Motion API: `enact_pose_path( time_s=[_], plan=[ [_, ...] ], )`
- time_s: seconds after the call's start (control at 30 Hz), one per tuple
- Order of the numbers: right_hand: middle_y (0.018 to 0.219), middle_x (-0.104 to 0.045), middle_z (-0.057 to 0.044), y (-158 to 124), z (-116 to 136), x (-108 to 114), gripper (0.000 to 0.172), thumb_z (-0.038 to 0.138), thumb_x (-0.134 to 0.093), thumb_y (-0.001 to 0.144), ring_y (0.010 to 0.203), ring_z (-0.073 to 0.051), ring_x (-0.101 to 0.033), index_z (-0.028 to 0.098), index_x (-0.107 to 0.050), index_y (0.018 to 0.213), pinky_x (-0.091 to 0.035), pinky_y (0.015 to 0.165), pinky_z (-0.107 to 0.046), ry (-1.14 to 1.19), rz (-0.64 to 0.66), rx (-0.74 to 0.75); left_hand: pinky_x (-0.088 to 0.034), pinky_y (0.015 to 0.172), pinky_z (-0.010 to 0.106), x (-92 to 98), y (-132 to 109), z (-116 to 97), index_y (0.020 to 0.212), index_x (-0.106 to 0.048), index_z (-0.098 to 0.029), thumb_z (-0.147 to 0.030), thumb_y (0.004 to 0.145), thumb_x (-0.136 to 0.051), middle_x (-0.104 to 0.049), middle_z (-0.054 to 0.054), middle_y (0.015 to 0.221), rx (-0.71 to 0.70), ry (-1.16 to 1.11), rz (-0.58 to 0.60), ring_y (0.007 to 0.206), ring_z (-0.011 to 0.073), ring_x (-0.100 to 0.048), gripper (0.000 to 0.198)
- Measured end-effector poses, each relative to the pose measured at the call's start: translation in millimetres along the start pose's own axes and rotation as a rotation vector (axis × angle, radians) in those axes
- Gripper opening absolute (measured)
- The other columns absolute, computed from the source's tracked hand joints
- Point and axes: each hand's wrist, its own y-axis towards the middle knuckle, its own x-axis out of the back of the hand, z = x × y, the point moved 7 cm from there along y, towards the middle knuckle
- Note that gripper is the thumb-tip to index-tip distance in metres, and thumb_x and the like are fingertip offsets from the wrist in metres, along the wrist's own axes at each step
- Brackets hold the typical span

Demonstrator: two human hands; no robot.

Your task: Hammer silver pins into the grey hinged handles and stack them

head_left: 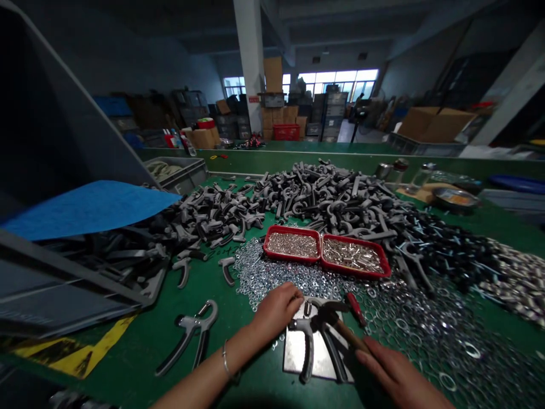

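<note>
My right hand (389, 369) is wrapped round the wooden handle of a hammer (351, 336). The hammer's dark head is over a grey and black hand gripper (307, 346), hiding part of its top. That hand gripper lies on a flat metal plate (293, 360). At the plate's upper left corner, my left hand (281, 304) has its fingers curled together beside the hand gripper's spring; whatever they pinch is hidden. A red-handled tool (356, 309) lies by the plate's upper right edge. Another hand gripper with its spring (193, 329) lies left of my left forearm.
Two red trays (293, 258) of small metal parts stand beyond the plate, among scattered metal rings (400, 324). Behind them is a heap of grey handles (327, 199). Black parts (443, 244) lie at right. A grey crate (76, 284) of handles stands at left.
</note>
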Motion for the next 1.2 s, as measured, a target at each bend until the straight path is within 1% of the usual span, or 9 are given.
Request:
enact_pose_path(
  time_s=[0.07, 0.17, 0.23, 0.43, 0.63, 0.83, 0.93, 1.07, 1.2],
  plan=[
    [0.095, -0.079, -0.007, 0, -12, -1, 0.039, 0.055, -0.052, 0.090, 0.088, -0.028, -0.073, 0.025, -0.075, 0.099, -0.059, 0.079, -0.035, 0.102, 0.029, -0.067, -0.046, 0.080, 0.027, -11.7, 10, 2, 0.086, -0.067, -0.019, -0.021, 0.092, -0.053, -0.067, 0.004, 0.092, 0.000, 0.046, 0.025, 0.089, 0.0185, -0.063, 0.016],
    [0.114, -0.076, -0.010, -8, -32, 6, 0.044, 0.059, -0.054, 0.086, 0.107, -0.032, -0.069, 0.024, -0.074, 0.104, -0.055, 0.094, -0.040, 0.210, -0.172, -0.187, -0.045, 0.079, 0.028, -20.3, 21, 4, 0.085, -0.067, -0.019, -0.020, 0.091, -0.053, -0.068, 0.005, 0.092, 0.005, 0.095, 0.036, 0.089, 0.0195, -0.063, 0.015],
    [0.118, -0.074, -0.010, -15, -41, 1, 0.045, 0.060, -0.052, 0.088, 0.112, -0.032, -0.068, 0.024, -0.073, 0.105, -0.056, 0.094, -0.040, 0.284, -0.251, -0.231, -0.045, 0.079, 0.028, -22.5, 24, 5, 0.086, -0.067, -0.019, -0.019, 0.091, -0.053, -0.069, 0.005, 0.092, 0.007, 0.127, 0.051, 0.090, 0.0197, -0.063, 0.015],
    [0.095, -0.076, -0.007, -18, -49, -25, 0.048, 0.064, -0.052, 0.088, 0.088, -0.026, -0.072, 0.025, -0.070, 0.110, -0.060, 0.070, -0.032, 0.573, -0.222, -0.296, -0.045, 0.080, 0.027, -25.1, 29, 1, 0.088, -0.067, -0.019, -0.020, 0.093, -0.053, -0.069, 0.004, 0.093, -0.005, 0.210, 0.102, 0.090, 0.0190, -0.064, 0.015],
    [0.103, -0.073, -0.009, -6, -55, -34, 0.053, 0.065, -0.059, 0.083, 0.099, -0.030, -0.069, 0.023, -0.068, 0.114, -0.059, 0.075, -0.035, 0.635, -0.177, -0.265, -0.044, 0.076, 0.026, -27.5, 28, 0, 0.088, -0.065, -0.020, -0.021, 0.095, -0.053, -0.068, 0.004, 0.092, -0.016, 0.323, 0.121, 0.089, 0.0190, -0.064, 0.014],
    [0.100, -0.071, -0.007, -9, -56, -41, 0.049, 0.062, -0.057, 0.088, 0.091, -0.026, -0.068, 0.023, -0.063, 0.117, -0.058, 0.075, -0.036, 0.712, -0.103, -0.268, -0.044, 0.078, 0.029, -30.0, 26, -4, 0.091, -0.063, -0.020, -0.022, 0.098, -0.049, -0.067, 0.004, 0.094, -0.082, 0.468, 0.145, 0.088, 0.0193, -0.063, 0.015],
    [0.097, -0.069, -0.006, -11, -51, -38, 0.046, 0.060, -0.057, 0.089, 0.089, -0.025, -0.066, 0.022, -0.062, 0.114, -0.056, 0.074, -0.034, 0.704, -0.093, -0.260, -0.044, 0.082, 0.034, -33.0, 25, -12, 0.092, -0.062, -0.018, -0.018, 0.098, -0.046, -0.066, 0.007, 0.092, -0.157, 0.553, 0.177, 0.088, 0.0220, -0.062, 0.018],
    [0.076, -0.059, 0.000, -12, -44, -34, 0.043, 0.060, -0.056, 0.090, 0.066, -0.018, -0.056, 0.021, -0.064, 0.106, -0.048, 0.057, -0.028, 0.637, -0.080, -0.253, -0.042, 0.090, 0.042, -44.4, 23, -21, 0.091, -0.064, -0.015, -0.013, 0.096, -0.047, -0.066, 0.011, 0.094, -0.327, 0.618, 0.258, 0.092, 0.0260, -0.060, 0.018],
    [0.076, -0.062, -0.002, -7, -35, -23, 0.041, 0.059, -0.051, 0.092, 0.069, -0.020, -0.058, 0.021, -0.066, 0.098, -0.049, 0.060, -0.030, 0.477, -0.048, -0.185, -0.044, 0.088, 0.042, -50.7, 20, -19, 0.092, -0.064, -0.015, -0.014, 0.096, -0.050, -0.066, 0.010, 0.093, -0.373, 0.643, 0.270, 0.092, 0.0265, -0.061, 0.015]
  ],
)
